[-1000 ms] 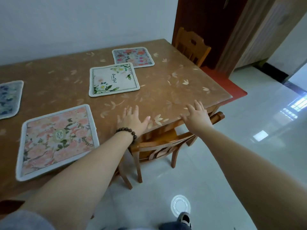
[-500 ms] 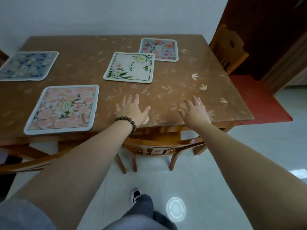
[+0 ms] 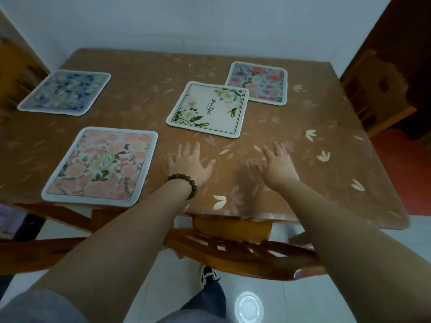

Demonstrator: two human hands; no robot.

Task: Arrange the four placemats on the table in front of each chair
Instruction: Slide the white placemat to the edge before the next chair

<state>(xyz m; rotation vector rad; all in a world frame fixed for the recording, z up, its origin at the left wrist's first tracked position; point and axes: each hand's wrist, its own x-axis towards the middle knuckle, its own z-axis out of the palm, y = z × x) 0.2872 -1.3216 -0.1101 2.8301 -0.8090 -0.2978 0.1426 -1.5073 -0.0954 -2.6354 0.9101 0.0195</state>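
at the far left, the blue mat (image 3: 65, 92) lay flat near the table's left edge, by a chair (image 3: 16, 73) only partly in view, and looked settled. nearer the person, the pink mat (image 3: 102, 166) sat at the front edge of the table (image 3: 314, 127), its near border right at the rim; a brush from a forearm could have tipped it off. the left hand (image 3: 190, 165), a bead bracelet (image 3: 184, 183) at its wrist, was spread flat with fingers apart, empty, over bare tabletop just right of the pink mat. whether the palm pressed the surface or hovered above it could not be told. beyond it the white mat (image 3: 207, 110) lay tilted mid-table, in front of no chair, and its far right corner seemed to lap onto the grey floral mat (image 3: 257, 83). dragging the white one by sliding could have pulled that neighbour askew. the right hand (image 3: 278, 165) was likewise open and holding nothing, just above the front chair (image 3: 233, 250). that place was the likely home for the white mat, judging by the gap. the glossy cover looked slick, so a mat set down fast might have skated past its spot. at the right, another chair (image 3: 377, 89) stood with no mat squarely before it.
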